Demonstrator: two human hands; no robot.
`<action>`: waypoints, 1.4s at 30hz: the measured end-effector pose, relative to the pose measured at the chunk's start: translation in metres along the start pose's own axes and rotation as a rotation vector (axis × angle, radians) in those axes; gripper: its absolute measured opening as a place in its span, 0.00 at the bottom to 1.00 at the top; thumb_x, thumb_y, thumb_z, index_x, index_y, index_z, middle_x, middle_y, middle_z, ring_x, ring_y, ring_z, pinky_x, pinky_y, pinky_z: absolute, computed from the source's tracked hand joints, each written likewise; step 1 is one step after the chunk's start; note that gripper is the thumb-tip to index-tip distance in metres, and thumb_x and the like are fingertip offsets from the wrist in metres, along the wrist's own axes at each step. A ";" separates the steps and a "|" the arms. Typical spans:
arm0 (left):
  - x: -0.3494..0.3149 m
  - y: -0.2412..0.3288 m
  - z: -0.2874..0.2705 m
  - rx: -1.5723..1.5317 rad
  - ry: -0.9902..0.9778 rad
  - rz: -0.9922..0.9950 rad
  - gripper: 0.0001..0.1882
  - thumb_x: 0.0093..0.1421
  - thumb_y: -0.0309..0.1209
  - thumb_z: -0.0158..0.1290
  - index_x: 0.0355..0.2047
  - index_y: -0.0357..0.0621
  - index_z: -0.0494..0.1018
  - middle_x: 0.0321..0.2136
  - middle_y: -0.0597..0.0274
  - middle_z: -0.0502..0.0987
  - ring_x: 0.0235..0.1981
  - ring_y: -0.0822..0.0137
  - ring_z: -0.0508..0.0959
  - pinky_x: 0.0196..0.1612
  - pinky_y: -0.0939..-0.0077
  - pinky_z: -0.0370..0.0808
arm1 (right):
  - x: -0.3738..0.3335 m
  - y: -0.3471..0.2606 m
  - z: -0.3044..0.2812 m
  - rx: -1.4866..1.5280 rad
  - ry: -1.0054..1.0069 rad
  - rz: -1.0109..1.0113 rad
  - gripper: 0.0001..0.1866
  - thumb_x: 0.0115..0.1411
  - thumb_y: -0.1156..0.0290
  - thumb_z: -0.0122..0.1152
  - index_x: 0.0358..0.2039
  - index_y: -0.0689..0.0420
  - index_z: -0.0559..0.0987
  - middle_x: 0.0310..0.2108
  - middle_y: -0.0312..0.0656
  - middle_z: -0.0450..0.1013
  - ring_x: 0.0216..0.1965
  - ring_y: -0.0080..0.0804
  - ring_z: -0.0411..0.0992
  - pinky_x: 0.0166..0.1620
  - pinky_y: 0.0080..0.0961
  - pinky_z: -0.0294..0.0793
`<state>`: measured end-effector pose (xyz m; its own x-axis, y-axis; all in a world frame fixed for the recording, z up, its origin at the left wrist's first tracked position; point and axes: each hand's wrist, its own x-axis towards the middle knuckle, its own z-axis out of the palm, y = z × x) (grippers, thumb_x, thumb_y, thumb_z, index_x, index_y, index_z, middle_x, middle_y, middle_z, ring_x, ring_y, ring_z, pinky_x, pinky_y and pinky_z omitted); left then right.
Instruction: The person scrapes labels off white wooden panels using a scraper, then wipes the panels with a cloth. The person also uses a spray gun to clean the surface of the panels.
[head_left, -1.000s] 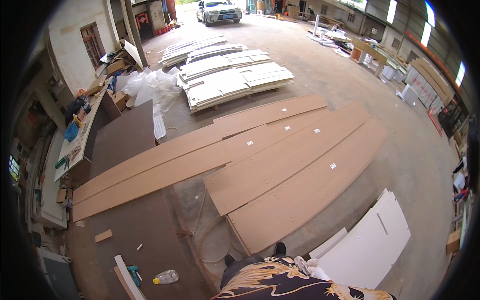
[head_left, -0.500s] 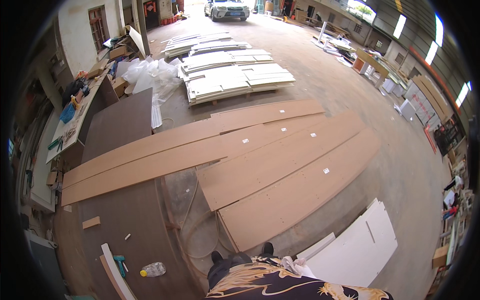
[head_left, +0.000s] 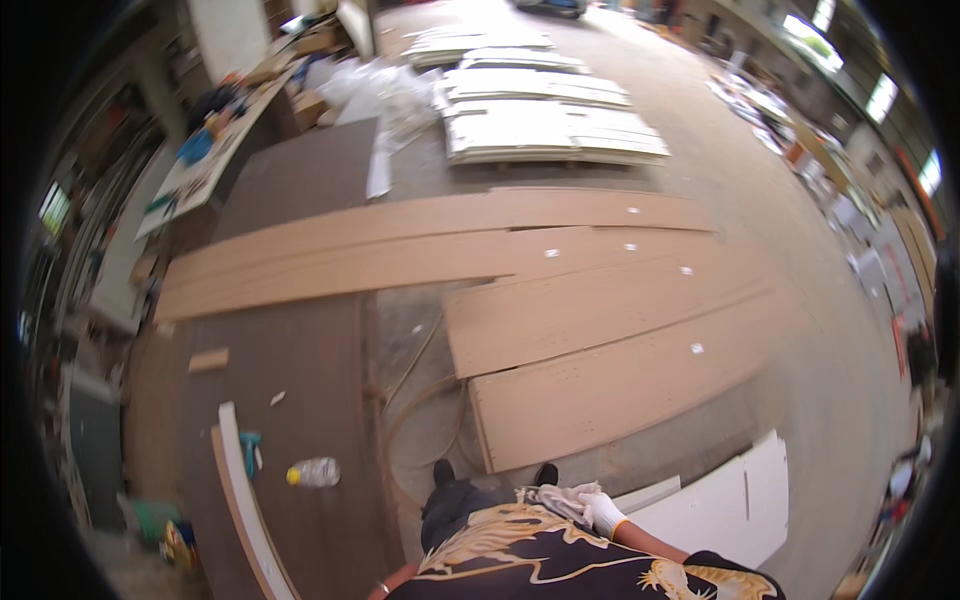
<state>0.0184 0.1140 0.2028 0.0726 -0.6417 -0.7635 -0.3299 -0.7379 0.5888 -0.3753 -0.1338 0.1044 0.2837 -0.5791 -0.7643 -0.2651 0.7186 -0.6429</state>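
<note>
My right hand (head_left: pixel 607 516), in a white knit glove, is at waist height at the front of my patterned shirt. Its fingers close on a crumpled greyish cloth (head_left: pixel 566 502). Of my left arm only a bit of forearm and a wrist with a band show at the lower edge; the hand itself is cut off. Right in front of my feet lie wide light-brown panels (head_left: pixel 560 310) with small white labels. Longer light-brown panels (head_left: pixel 330 262) stretch across behind them to the left. White panels (head_left: pixel 715 510) are stacked low by my right side.
To my left, a dark brown board surface (head_left: pixel 320 400) carries a clear bottle with a yellow cap (head_left: pixel 316 472), a teal tool (head_left: pixel 249 452) and long curved-looking strips (head_left: pixel 246 490). A hose (head_left: pixel 400 430) loops on the floor. White panel stacks (head_left: pixel 555 130) and a cluttered bench (head_left: pixel 225 150) stand farther off.
The view has tilted and shifted, so the scene sits farther right and higher. My gloved right hand and forearm now show more fully, and my left wrist has come into view.
</note>
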 end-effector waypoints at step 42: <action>0.128 -0.044 -0.174 -0.032 1.027 0.381 0.52 0.40 0.32 0.77 0.64 0.39 0.60 0.58 0.48 0.69 0.62 0.49 0.70 0.66 0.55 0.67 | 0.080 -0.122 0.121 1.178 -0.072 0.039 0.16 0.57 0.81 0.53 0.46 0.65 0.67 0.38 0.51 0.70 0.41 0.62 0.77 0.44 0.63 0.84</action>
<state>0.2059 0.0280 0.1256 0.7254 -0.6867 0.0466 -0.4741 -0.4493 0.7572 -0.2084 -0.2208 0.1282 0.3557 -0.5530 -0.7534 0.7284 0.6692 -0.1473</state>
